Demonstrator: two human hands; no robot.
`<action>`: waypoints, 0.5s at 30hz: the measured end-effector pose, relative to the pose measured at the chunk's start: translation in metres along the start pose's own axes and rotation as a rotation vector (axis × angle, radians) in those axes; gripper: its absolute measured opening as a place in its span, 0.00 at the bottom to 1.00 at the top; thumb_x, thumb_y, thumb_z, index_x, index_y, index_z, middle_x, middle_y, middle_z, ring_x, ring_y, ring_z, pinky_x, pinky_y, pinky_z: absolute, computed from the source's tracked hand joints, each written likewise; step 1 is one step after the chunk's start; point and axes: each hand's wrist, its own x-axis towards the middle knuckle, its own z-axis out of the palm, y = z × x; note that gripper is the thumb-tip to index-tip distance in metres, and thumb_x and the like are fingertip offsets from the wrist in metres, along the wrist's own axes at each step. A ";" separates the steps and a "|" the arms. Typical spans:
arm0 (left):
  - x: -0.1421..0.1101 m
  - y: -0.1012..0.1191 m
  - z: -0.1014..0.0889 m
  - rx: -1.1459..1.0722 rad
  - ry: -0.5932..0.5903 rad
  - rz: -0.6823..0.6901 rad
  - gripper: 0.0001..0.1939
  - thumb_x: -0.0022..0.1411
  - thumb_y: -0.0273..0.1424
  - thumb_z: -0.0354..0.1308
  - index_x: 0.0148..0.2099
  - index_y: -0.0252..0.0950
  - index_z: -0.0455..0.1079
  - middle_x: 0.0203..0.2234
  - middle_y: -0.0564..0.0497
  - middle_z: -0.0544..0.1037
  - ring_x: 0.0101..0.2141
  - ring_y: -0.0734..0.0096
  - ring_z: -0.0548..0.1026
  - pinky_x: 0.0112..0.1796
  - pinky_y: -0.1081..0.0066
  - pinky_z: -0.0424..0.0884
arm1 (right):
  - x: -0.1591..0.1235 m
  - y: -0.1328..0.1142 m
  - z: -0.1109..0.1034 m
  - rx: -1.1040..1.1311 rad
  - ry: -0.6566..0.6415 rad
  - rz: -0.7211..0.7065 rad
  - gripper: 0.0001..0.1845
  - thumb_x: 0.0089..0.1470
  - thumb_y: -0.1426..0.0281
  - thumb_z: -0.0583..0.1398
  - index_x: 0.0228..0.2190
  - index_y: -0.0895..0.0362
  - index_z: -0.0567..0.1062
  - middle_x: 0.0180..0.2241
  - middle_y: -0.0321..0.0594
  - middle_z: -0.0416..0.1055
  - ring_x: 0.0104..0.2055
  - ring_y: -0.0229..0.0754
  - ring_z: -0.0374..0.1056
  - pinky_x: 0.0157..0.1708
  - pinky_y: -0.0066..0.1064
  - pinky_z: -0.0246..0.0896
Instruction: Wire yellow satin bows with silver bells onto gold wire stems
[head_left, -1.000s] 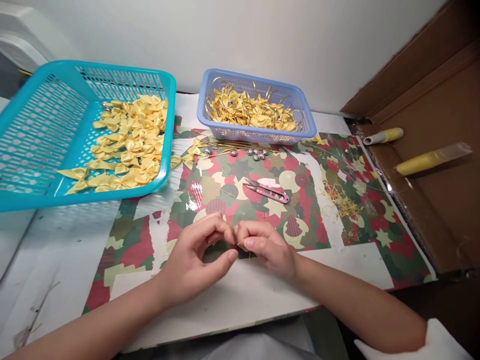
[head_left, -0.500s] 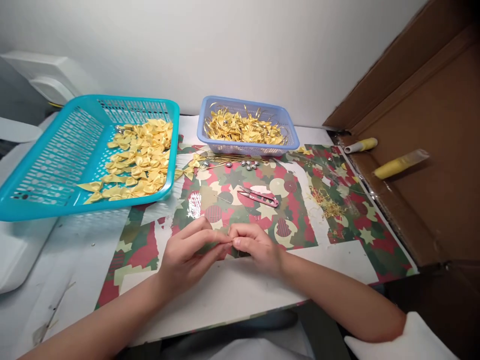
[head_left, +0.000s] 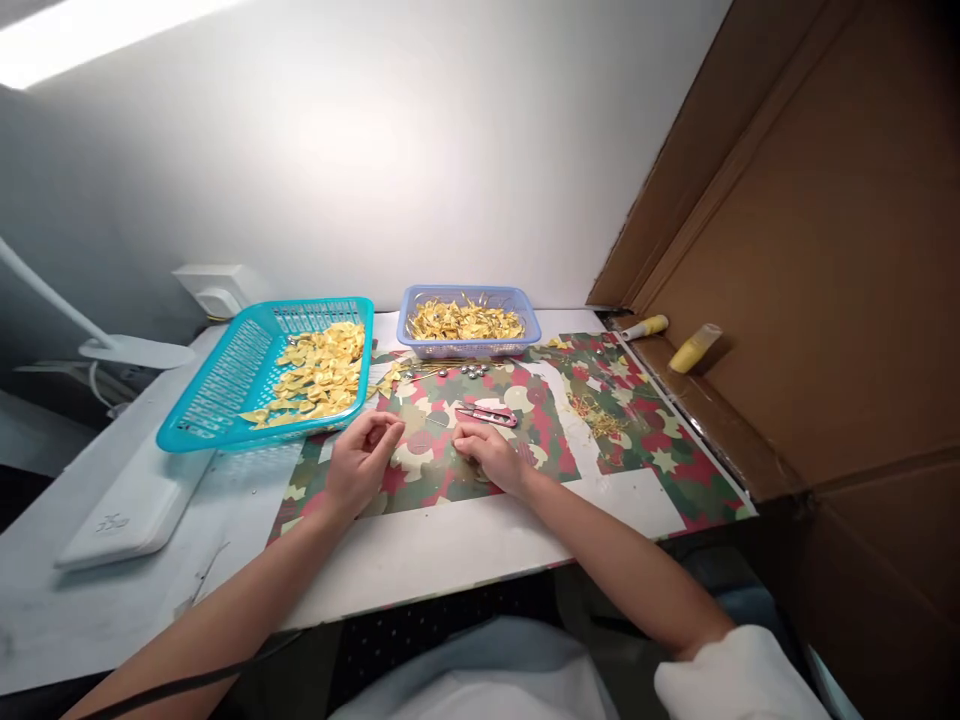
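My left hand (head_left: 364, 458) is closed in a pinch over the patterned paper (head_left: 450, 490), thumb against fingers. My right hand (head_left: 489, 452) is also closed, fingertips curled against the thumb, a short gap to the right of the left one. Whatever either hand grips is too fine or hidden to make out. Just beyond the right hand lie thread snips (head_left: 487, 414) with pinkish handles. Silver bells or beads (head_left: 472, 371) sit behind the snips, beside thin gold strips (head_left: 442, 366) and a few yellow ribbon bows (head_left: 387, 380).
A teal basket (head_left: 217, 405) of yellow bows stands at the left, a blue-purple basket (head_left: 469, 349) of bows with gold ties at the back. Thread scraps (head_left: 596, 415) lie at the right. A cardboard wall (head_left: 787, 300) holds two yellow tubes. A white power bank (head_left: 139, 510) lies left.
My hands were pinched together at the fingertips; now they have drawn apart, left and right. The head view has tilted up, showing more wall and a lamp.
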 end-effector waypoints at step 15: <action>0.082 0.087 -0.117 0.074 -0.030 0.112 0.15 0.58 0.42 0.52 0.31 0.37 0.72 0.20 0.54 0.67 0.24 0.73 0.67 0.30 0.73 0.67 | -0.002 -0.006 -0.021 -0.196 0.250 -0.220 0.16 0.61 0.65 0.58 0.48 0.58 0.71 0.49 0.45 0.69 0.46 0.45 0.69 0.45 0.42 0.69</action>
